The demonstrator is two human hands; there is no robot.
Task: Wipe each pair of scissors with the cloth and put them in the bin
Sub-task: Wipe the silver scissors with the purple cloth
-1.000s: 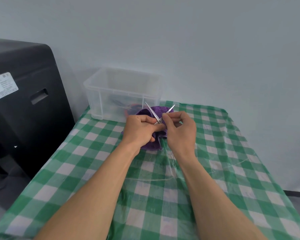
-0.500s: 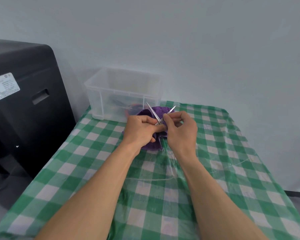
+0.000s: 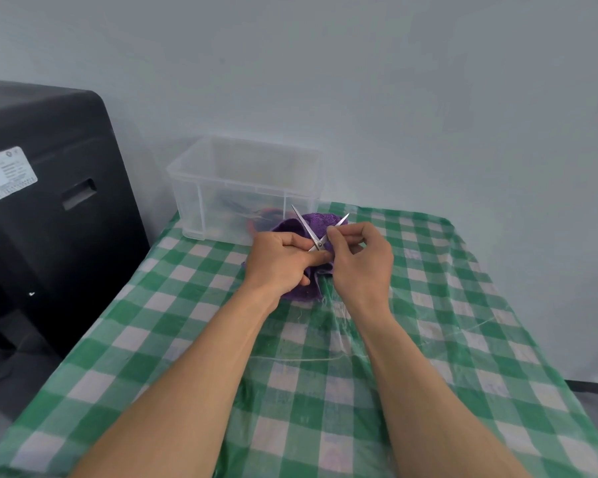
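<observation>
Head view: the scissors [image 3: 320, 232] sit between our hands, blades splayed in a V, tips toward the bin [image 3: 201, 188] just beyond. L hand [image 3: 280, 260] curls round the cloth [image 3: 299, 293] & the pivot end. R hand [image 3: 359, 257] pinches the right blade. Best to wipe pivot-to-tip w/ fingers off the edge, over the tabletop [image 3: 428, 305].

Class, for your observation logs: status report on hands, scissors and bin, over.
Left hand grips scissors and purple cloth; right hand pinches one blade. Scissors open, not yet in bin. Path to bin looks clear.
</observation>
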